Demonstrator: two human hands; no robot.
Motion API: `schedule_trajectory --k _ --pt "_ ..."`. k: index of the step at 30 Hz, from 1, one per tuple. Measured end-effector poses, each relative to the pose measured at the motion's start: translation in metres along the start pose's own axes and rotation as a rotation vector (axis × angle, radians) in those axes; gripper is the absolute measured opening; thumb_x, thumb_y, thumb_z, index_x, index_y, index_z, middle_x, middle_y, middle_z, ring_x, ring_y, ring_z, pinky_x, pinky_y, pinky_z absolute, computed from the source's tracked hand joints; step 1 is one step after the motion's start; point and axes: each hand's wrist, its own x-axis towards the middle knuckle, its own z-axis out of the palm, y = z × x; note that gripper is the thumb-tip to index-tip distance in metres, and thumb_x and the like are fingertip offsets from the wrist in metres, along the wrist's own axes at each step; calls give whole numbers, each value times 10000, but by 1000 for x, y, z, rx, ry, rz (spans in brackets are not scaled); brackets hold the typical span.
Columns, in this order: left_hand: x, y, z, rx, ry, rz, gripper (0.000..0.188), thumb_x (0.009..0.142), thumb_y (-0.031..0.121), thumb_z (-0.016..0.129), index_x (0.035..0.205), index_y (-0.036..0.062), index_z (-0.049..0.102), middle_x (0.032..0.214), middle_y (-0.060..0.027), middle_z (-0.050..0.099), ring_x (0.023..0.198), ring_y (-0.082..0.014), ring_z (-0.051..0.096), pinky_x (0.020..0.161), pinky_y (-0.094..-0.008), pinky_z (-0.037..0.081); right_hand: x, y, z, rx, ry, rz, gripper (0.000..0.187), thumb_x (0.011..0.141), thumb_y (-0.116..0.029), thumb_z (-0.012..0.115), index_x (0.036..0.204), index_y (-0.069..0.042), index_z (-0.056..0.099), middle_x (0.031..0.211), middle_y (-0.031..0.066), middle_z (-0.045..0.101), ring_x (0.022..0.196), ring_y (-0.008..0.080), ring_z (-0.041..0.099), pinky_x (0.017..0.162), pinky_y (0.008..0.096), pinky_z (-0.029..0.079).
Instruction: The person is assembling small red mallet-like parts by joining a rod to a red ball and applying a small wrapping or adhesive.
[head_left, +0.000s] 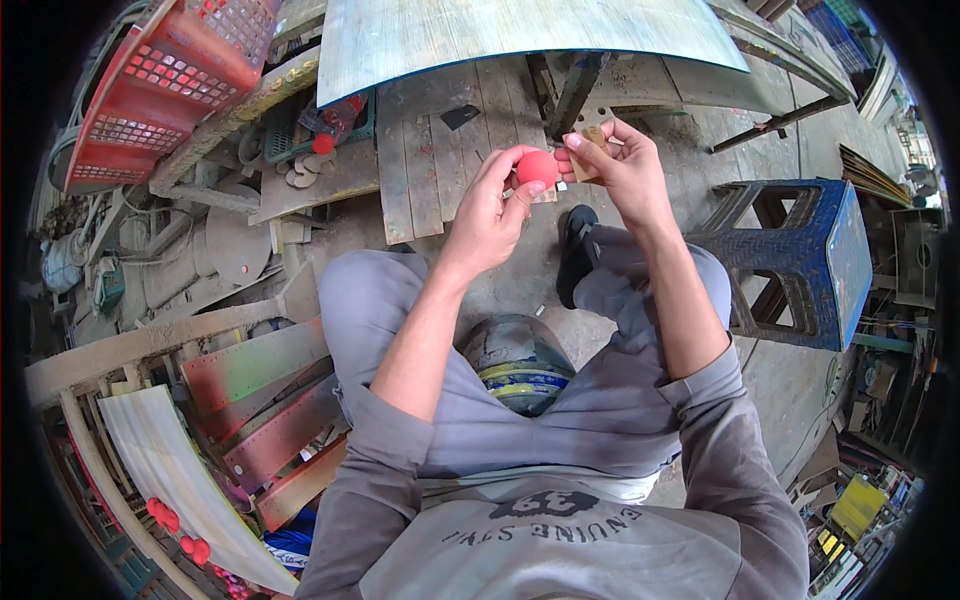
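A smooth red ball (538, 170) is held between the thumb and fingers of my left hand (491, 207), in front of my knees. Close on its right, my right hand (630, 175) pinches a small tan piece of sandpaper (588, 155) between thumb and fingers. The sandpaper is bent and stands slightly apart from the ball. Part of the ball's left side is covered by my left fingers. Beyond both hands lies a low wooden board platform (410, 180).
A pale tabletop (520, 40) stands ahead. Red plastic crates (165, 90) are at the far left, a blue stool (790, 265) at the right. More red balls (195, 548) rest on a pale board (165, 470) at the lower left. A striped round container (515, 365) sits between my legs.
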Motion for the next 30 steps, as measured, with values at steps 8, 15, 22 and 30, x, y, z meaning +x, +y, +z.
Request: schedule_trajectory --k 8,15,22,30 --pt "0 6 -1 -233 27 -6 396 888 73 609 1240 45 430 981 -58 598 806 -57 559 629 -185 452 -7 7 1 -119 -216 -66 154 832 -117 712 799 -54 575 802 -3 630 721 43 567 656 210 471" --pt "0 10 -4 -397 75 -98 266 908 138 610 1147 21 623 999 -52 629 794 -70 571 635 -193 465 -1 2 -6 -132 -82 -27 134 846 -106 691 819 -45 574 859 50 660 782 75 604 699 214 476" --pt "2 14 -5 -667 25 -177 310 947 141 539 1211 -17 569 1119 -117 614 937 -148 585 762 -294 507 -7 -5 7 -33 -93 -134 153 811 -100 727 787 -20 599 889 53 639 753 67 570 655 218 475" --pt "-1 9 0 -556 -26 -157 317 927 117 568 1226 13 570 1163 -121 617 1021 -181 612 865 -287 516 -3 -3 0 -121 -197 -41 188 754 -3 747 767 -38 563 1058 136 631 954 137 612 775 232 500"
